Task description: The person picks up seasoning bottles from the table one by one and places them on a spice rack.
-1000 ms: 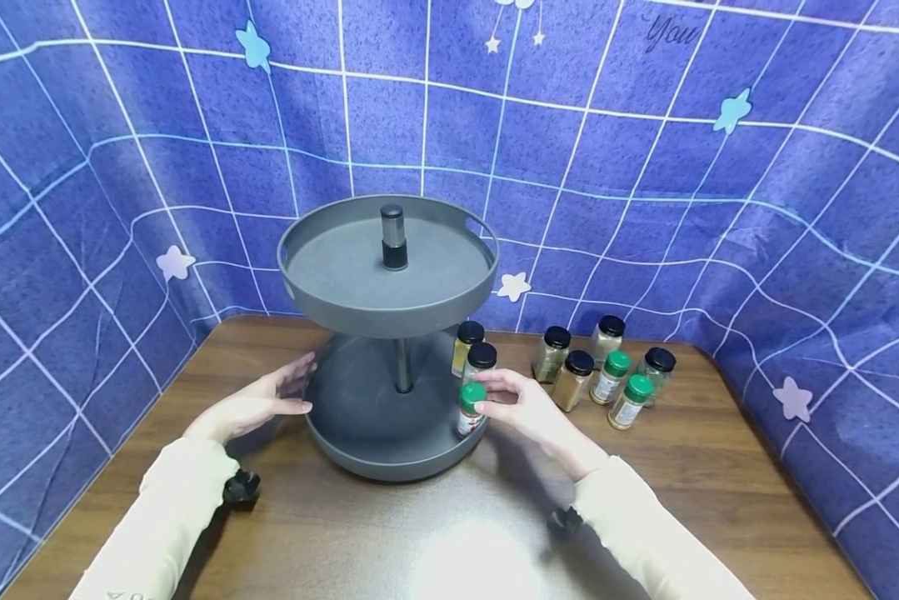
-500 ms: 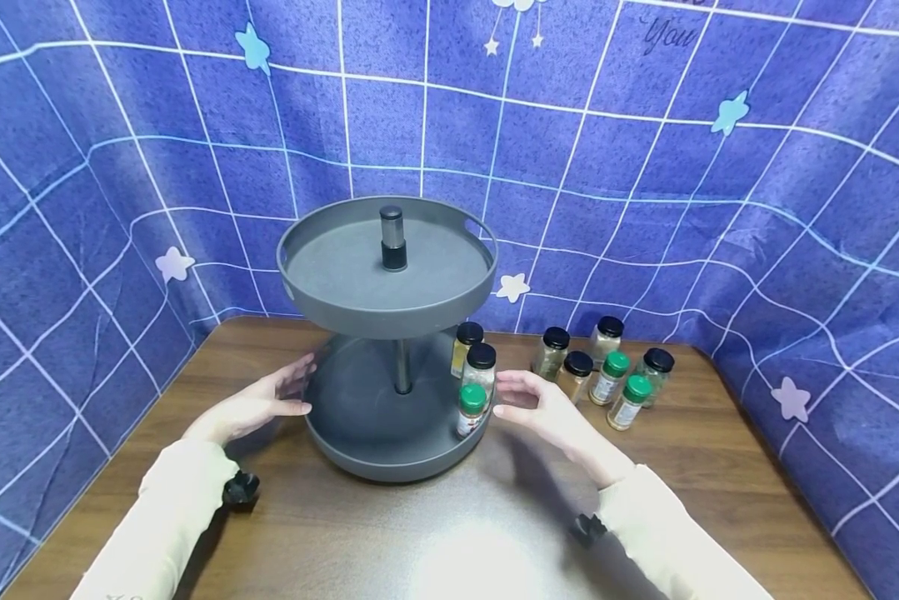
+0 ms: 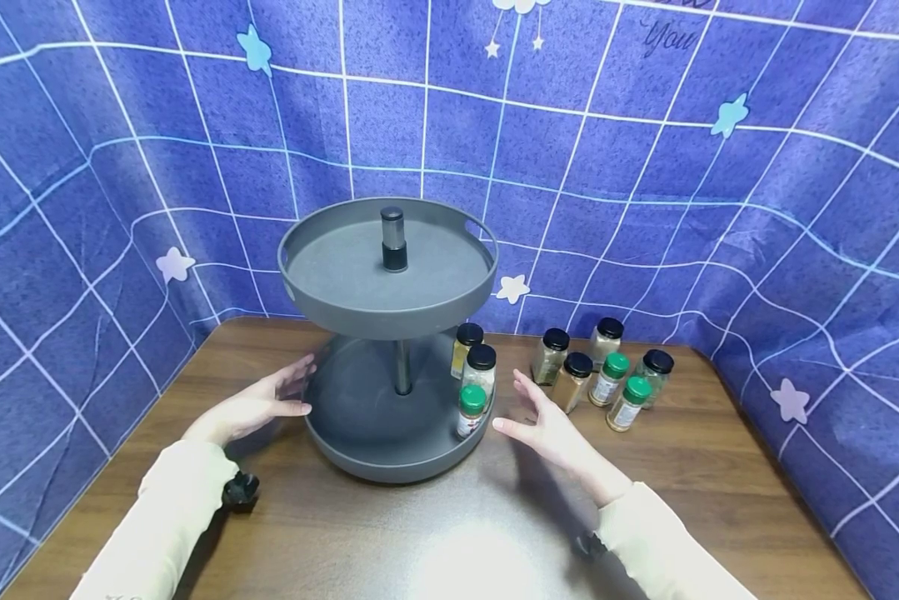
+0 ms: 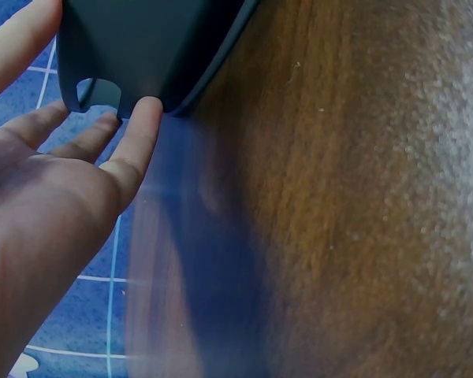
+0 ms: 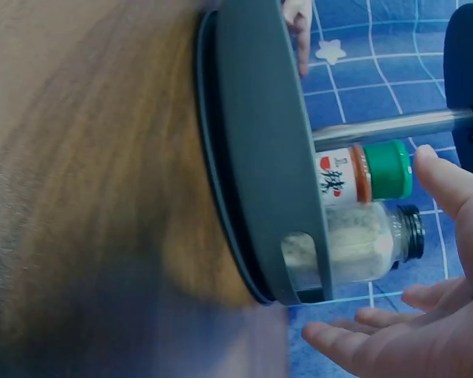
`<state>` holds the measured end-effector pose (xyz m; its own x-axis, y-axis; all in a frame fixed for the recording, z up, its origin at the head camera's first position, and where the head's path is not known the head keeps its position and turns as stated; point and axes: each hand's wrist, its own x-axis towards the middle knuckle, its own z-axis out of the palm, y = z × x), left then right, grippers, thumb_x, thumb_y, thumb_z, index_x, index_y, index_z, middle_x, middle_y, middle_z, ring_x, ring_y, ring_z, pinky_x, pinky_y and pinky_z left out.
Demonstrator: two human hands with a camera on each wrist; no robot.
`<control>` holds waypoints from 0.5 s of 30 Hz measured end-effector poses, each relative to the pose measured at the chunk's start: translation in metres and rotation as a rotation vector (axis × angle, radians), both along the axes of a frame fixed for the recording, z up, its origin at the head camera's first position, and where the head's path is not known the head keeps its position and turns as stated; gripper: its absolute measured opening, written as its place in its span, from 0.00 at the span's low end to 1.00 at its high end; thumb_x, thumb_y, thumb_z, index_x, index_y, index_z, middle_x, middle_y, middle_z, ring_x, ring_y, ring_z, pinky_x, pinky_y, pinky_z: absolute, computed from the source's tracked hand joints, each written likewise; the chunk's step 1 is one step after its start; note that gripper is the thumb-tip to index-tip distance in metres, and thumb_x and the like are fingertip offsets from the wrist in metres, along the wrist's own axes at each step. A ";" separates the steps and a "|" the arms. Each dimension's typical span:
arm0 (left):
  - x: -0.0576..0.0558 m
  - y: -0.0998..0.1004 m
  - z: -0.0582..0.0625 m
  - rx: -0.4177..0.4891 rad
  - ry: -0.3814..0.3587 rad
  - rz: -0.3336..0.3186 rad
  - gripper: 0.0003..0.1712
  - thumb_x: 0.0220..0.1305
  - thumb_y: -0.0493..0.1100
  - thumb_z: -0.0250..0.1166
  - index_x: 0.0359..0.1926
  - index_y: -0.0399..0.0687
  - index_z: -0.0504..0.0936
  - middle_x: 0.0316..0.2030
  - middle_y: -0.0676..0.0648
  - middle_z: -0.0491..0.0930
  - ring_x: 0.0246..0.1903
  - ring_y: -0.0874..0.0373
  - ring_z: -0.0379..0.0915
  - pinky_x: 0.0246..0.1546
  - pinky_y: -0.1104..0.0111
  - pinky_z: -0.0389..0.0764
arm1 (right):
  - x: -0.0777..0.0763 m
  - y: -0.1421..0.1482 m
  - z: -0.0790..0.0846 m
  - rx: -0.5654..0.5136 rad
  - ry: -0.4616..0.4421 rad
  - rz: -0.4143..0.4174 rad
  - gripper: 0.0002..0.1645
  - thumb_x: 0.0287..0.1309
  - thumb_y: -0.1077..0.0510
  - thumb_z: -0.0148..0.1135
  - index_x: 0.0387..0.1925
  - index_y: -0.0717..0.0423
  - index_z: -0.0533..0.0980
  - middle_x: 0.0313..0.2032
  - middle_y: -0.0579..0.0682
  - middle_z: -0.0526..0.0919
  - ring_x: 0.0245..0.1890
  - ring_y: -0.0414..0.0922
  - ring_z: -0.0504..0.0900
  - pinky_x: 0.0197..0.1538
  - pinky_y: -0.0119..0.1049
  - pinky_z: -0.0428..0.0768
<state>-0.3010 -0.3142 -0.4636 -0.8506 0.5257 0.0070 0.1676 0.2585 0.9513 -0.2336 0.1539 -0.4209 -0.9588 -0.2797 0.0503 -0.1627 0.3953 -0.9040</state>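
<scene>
A dark grey two-tier round rack (image 3: 389,321) stands on the table. On the right side of its lower tray (image 3: 367,421) are a green-capped spice jar (image 3: 471,421), a black-capped jar of pale contents (image 3: 481,379) and a black-capped jar of yellow contents (image 3: 460,358). My left hand (image 3: 250,407) touches the lower tray's left rim with extended fingers; in the left wrist view, fingertips (image 4: 148,110) rest on its wall near a cutout. To the right of that tray, my right hand (image 3: 554,429) holds nothing, fingers spread, apart from the jars.
Several more spice jars stand right of my right hand, among them a black-capped brown one (image 3: 571,387) and a green-capped one (image 3: 627,408). The upper tray (image 3: 337,279) overhangs the lower. A blue patterned cloth (image 3: 606,167) hangs behind and at both sides of the table (image 3: 344,533).
My right hand has let go of the green-capped spice jar and drawn back to the right, its fingers spreading. The jar stays on the lower tray. My left hand has not visibly moved.
</scene>
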 end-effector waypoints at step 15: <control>-0.002 -0.001 -0.002 0.018 -0.007 -0.001 0.52 0.60 0.34 0.63 0.73 0.37 0.36 0.73 0.33 0.36 0.70 0.32 0.33 0.59 0.77 0.62 | 0.010 -0.015 -0.024 0.124 -0.007 -0.011 0.60 0.53 0.46 0.67 0.73 0.62 0.40 0.71 0.63 0.49 0.67 0.60 0.58 0.67 0.50 0.59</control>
<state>-0.3027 -0.3156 -0.4659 -0.8504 0.5260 0.0108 0.1612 0.2410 0.9570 -0.2235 0.1390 -0.4448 -0.9619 -0.2731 0.0093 -0.1517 0.5055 -0.8494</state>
